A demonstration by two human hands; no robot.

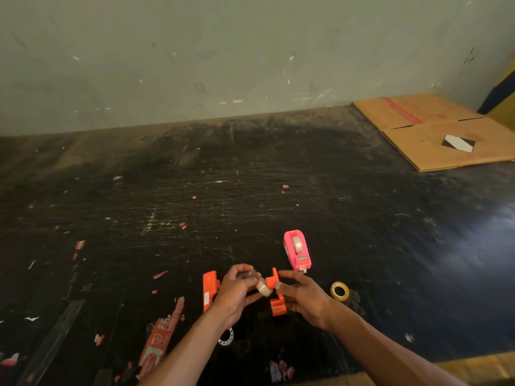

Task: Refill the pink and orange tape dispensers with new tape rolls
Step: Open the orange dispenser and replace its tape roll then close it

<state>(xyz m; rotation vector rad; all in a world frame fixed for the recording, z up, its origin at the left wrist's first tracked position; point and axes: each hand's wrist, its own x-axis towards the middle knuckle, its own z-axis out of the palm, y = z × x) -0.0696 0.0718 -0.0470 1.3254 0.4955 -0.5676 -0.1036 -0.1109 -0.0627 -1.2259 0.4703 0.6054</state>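
Observation:
The pink tape dispenser [297,249] stands on the black table with a clear tape roll inside it. My left hand [238,288] pinches a clear tape roll [264,288] and a strip of its loose end. My right hand [302,296] grips one half of the orange dispenser [276,295], which touches the roll. The other orange half [209,289] lies flat just left of my left hand. A yellowish tape roll [340,291] lies to the right of my right hand.
A white empty tape core [226,337] lies under my left forearm. Red tape scraps and a red printed strip [160,341] litter the scratched table [250,196]. Flattened cardboard [446,132] lies at the far right by the wall.

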